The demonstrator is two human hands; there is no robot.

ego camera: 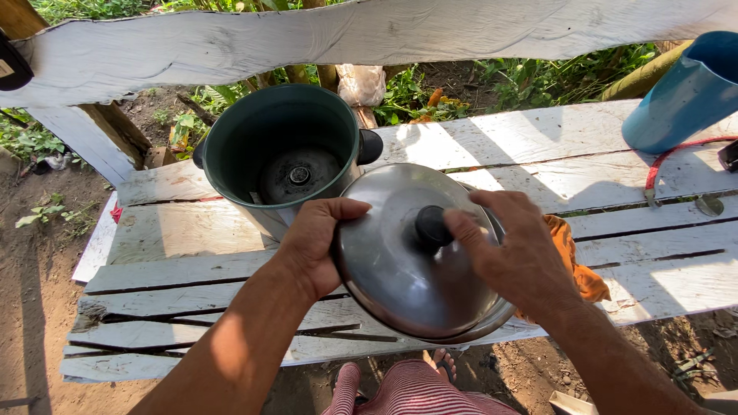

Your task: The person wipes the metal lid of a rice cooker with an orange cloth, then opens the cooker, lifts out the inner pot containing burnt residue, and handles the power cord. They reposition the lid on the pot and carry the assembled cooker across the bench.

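Both hands on a round steel lid, held tilted over the near edge of a white plank table. Left hand clasping the lid's left rim, thumb laid across the top. Right hand resting on the lid's right side, fingers curled about the black knob at its centre. Under the lid, a sliver of a metal pot rim just showing; whether lid and pot touch, impossible to tell. Just behind, toward the far left edge of the table, a dark green cooker body, open, with black side handles and a round heating plate at the bottom. Beneath the right wrist, an orange cloth lying on the planks. At the far right corner, a blue tub, with a red cord curling beside it.
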